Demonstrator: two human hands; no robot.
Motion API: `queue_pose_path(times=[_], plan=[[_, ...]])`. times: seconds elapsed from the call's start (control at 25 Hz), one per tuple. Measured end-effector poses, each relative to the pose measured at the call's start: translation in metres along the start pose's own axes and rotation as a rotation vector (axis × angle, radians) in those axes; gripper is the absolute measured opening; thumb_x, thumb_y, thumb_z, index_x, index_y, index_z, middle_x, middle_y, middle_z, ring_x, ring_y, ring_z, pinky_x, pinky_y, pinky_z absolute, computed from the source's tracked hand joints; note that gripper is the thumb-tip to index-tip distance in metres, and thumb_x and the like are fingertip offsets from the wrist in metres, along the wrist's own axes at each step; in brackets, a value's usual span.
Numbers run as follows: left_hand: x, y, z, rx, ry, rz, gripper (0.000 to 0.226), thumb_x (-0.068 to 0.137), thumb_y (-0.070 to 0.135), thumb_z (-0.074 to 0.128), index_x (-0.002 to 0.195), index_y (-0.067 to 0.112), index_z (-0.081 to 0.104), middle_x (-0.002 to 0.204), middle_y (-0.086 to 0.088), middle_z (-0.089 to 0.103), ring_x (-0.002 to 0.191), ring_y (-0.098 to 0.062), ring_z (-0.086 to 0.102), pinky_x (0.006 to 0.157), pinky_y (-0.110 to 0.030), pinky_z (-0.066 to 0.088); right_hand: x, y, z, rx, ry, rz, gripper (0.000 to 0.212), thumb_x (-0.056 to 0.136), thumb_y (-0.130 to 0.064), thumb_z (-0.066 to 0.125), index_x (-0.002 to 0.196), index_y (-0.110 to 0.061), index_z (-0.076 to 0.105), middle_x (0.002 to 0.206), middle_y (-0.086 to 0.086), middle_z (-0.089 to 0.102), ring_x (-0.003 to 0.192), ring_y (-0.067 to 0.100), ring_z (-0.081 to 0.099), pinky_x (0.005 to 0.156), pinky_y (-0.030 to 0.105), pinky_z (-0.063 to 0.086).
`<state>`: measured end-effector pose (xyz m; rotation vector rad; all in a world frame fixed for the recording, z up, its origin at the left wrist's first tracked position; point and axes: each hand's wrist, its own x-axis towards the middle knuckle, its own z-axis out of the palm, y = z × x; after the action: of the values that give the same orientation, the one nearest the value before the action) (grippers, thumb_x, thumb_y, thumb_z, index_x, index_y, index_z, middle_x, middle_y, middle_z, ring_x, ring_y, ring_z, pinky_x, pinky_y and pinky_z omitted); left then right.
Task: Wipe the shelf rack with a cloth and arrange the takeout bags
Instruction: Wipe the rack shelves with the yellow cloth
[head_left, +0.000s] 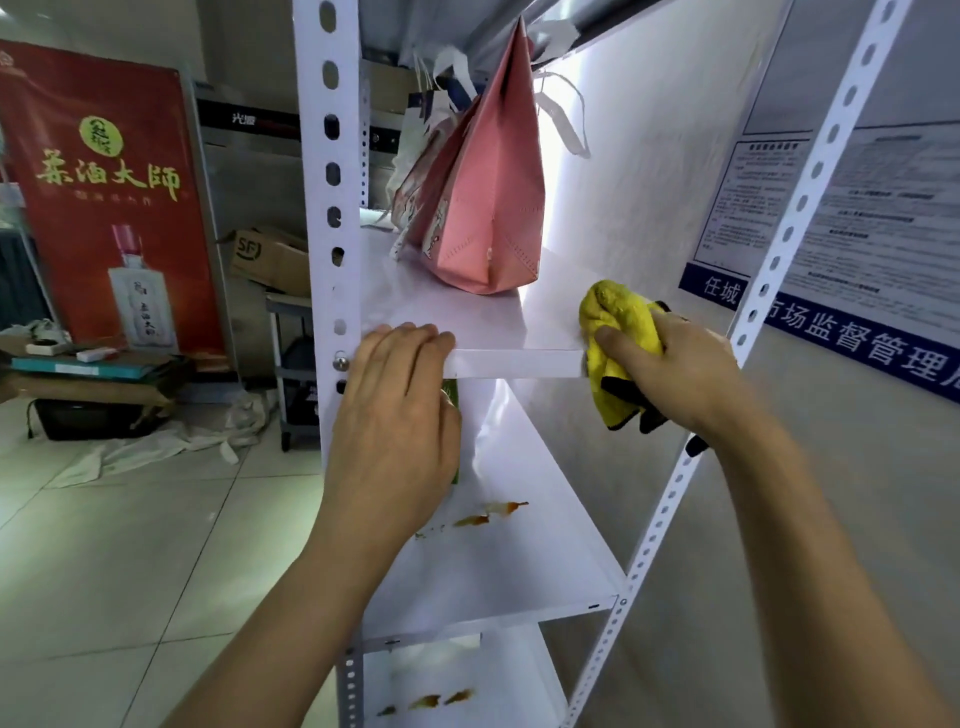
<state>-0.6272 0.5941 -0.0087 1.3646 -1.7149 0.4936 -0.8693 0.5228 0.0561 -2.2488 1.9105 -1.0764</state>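
A white metal shelf rack (511, 364) stands before me. My right hand (670, 369) grips a yellow cloth (618, 332) with a dark edge, pressed on the right front corner of the upper shelf. My left hand (397, 410) rests with its fingers over that shelf's front edge, near the left post. A pink paper takeout bag (488, 202) stands upright at the back of the same shelf, with a patterned bag (421, 171) leaning behind it. Orange-brown stains (488, 514) mark the shelf below, and more stains (426, 701) mark the lowest shelf. Something green (451, 395) shows behind my left hand.
The rack's perforated posts (327, 171) frame the shelves, with a white wall and blue-edged notice board (841, 218) to the right. On the left stand a red banner (104, 197), a cardboard box (270, 254), a small trolley (296, 389) and clutter on the tiled floor.
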Motion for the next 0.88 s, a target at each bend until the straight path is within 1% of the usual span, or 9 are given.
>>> queue_pose_path(times=[0.16,0.24,0.32,0.4,0.48,0.56,0.68,0.8,0.88], plan=[[-0.008,0.001,0.002,-0.005,-0.009,0.019,0.053,0.09,0.005,0.054,0.143,0.0,0.047,0.15,-0.016,0.046,0.147,-0.031,0.03,0.122,-0.048,0.018,-0.024,0.013,0.01,0.308,0.145,-0.144,0.026,0.101,-0.043,0.053,0.095,-0.019,0.063,0.091,0.011,0.065,0.082,0.036,0.065,0.072,0.061,0.054],[-0.022,0.003,0.008,-0.054,-0.003,0.006,0.058,0.091,0.006,0.053,0.147,0.004,0.042,0.159,-0.013,0.034,0.152,-0.029,0.02,0.122,-0.049,0.018,-0.04,0.019,0.019,0.41,0.197,-0.139,0.012,0.102,-0.044,0.054,0.102,-0.035,0.061,0.097,0.011,0.065,0.088,0.036,0.066,0.073,0.06,0.055],[-0.042,0.004,0.017,-0.082,-0.022,0.011,0.06,0.091,0.007,0.052,0.149,0.007,0.039,0.164,-0.011,0.023,0.154,-0.027,0.012,0.122,-0.048,0.02,-0.063,0.027,0.033,0.487,0.262,-0.139,0.009,0.102,-0.045,0.052,0.109,-0.046,0.057,0.104,0.008,0.064,0.094,0.031,0.066,0.08,0.054,0.056],[-0.063,0.001,0.031,-0.094,-0.069,0.014,0.061,0.091,0.009,0.051,0.151,0.009,0.038,0.165,-0.01,0.02,0.154,-0.027,0.011,0.121,-0.048,0.022,-0.085,0.035,0.055,0.543,0.313,-0.157,0.013,0.102,-0.041,0.053,0.115,-0.044,0.055,0.106,0.005,0.061,0.093,0.02,0.065,0.078,0.04,0.057],[-0.084,-0.004,0.047,-0.112,-0.144,-0.012,0.06,0.094,0.014,0.05,0.152,0.011,0.036,0.165,-0.009,0.019,0.154,-0.025,0.012,0.121,-0.048,0.024,-0.103,0.042,0.082,0.662,0.272,-0.107,0.018,0.103,-0.032,0.053,0.12,-0.027,0.054,0.097,0.007,0.062,0.077,0.013,0.069,0.06,0.026,0.057],[-0.106,-0.01,0.063,-0.121,-0.23,-0.058,0.06,0.095,0.016,0.049,0.153,0.013,0.035,0.165,-0.007,0.022,0.153,-0.025,0.017,0.12,-0.047,0.026,-0.116,0.052,0.11,0.752,0.18,-0.001,0.016,0.105,-0.026,0.053,0.12,-0.022,0.052,0.084,0.007,0.064,0.059,0.023,0.07,0.044,0.029,0.055],[-0.136,-0.016,0.09,-0.09,-0.408,-0.131,0.057,0.096,0.016,0.05,0.152,0.015,0.037,0.164,-0.006,0.026,0.152,-0.026,0.021,0.12,-0.045,0.028,-0.125,0.07,0.151,0.845,0.052,0.188,0.012,0.107,-0.026,0.049,0.117,-0.025,0.053,0.078,0.012,0.064,0.051,0.037,0.068,0.045,0.044,0.059],[-0.162,-0.016,0.12,-0.035,-0.558,-0.151,0.055,0.098,0.017,0.045,0.152,0.018,0.037,0.165,-0.003,0.022,0.153,-0.025,0.016,0.123,-0.041,0.019,-0.116,0.088,0.185,0.808,0.035,0.31,0.014,0.107,-0.025,0.046,0.1,-0.031,0.057,0.07,0.003,0.065,0.045,0.029,0.066,0.042,0.036,0.056],[-0.176,-0.015,0.136,-0.009,-0.626,-0.205,0.057,0.097,0.02,0.044,0.153,0.02,0.034,0.165,-0.002,0.021,0.153,-0.025,0.016,0.124,-0.04,0.015,-0.097,0.103,0.206,0.654,-0.004,0.311,0.021,0.104,-0.026,0.046,0.087,-0.022,0.058,0.073,0.003,0.068,0.054,0.03,0.069,0.052,0.043,0.059]])
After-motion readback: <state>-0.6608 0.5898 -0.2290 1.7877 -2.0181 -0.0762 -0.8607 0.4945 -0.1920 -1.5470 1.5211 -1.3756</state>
